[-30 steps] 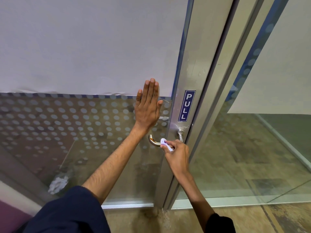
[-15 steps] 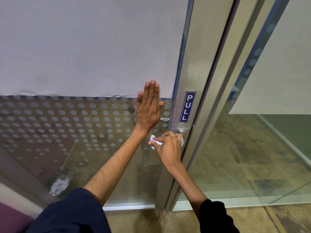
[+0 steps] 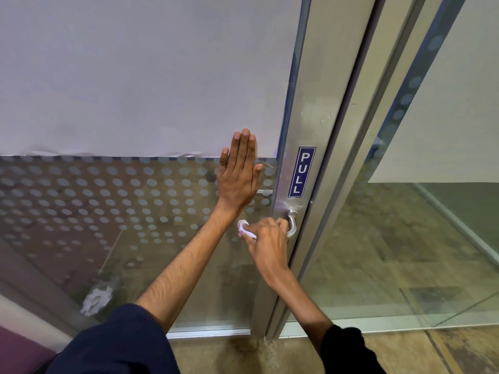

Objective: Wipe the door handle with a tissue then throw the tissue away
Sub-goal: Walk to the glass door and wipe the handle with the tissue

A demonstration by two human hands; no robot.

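Our right hand [image 3: 267, 245] is closed around a crumpled white tissue [image 3: 244, 228], pressing it onto the curved silver metal door handle [image 3: 292, 225] below the blue PULL sticker [image 3: 302, 171]. Our left hand [image 3: 239, 175] lies flat and open, holding nothing, against the dotted glass door [image 3: 108, 201].

sign [image 3: 302, 171]: "PULL" | blue, vertical | on door frame [image 3: 318, 103]

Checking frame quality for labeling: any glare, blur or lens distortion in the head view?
Head view: sharp, evenly lit. Wide-angle lens leans the door frame. Glass shows faint reflections, no harsh glare. Right hand, tissue and left hand are unblurred.
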